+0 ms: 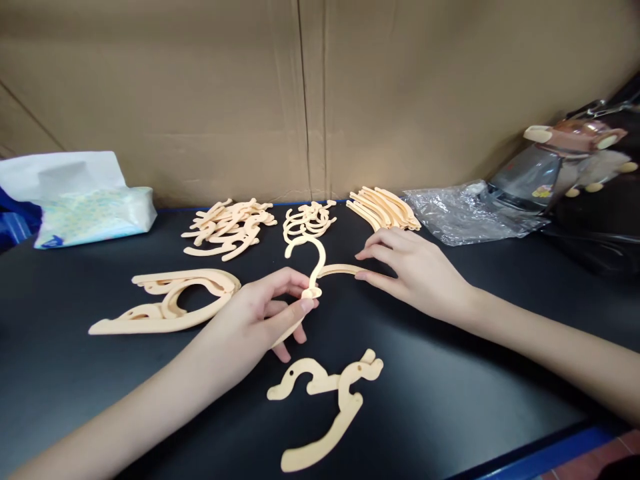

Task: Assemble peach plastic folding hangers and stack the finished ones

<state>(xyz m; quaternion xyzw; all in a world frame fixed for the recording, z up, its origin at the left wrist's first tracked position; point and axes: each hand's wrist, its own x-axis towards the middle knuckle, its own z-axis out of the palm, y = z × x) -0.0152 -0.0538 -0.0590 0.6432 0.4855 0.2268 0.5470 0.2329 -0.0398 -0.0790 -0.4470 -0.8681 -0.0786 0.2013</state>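
A partly assembled cream plastic folding hanger is held up over the middle of the table. My left hand (273,310) pinches it at the joint below its hook (320,257), and one of its arms runs down behind my fingers. The other, curved arm (340,269) reaches right to my right hand (400,267), whose thumb and fingers close around its end. Nearer me lie loose curved hanger pieces (325,443), some overlapping. Left of my left hand sit folded hangers (165,325), stacked together.
Along the back are a pile of short hanger pieces (233,227), a heap of hooks (305,223) and a bundle of long arms (385,207). A tissue pack (100,213) stands left. Clear plastic wrap (470,217) and a bottle (530,173) are right. Cardboard (200,100) walls the back.
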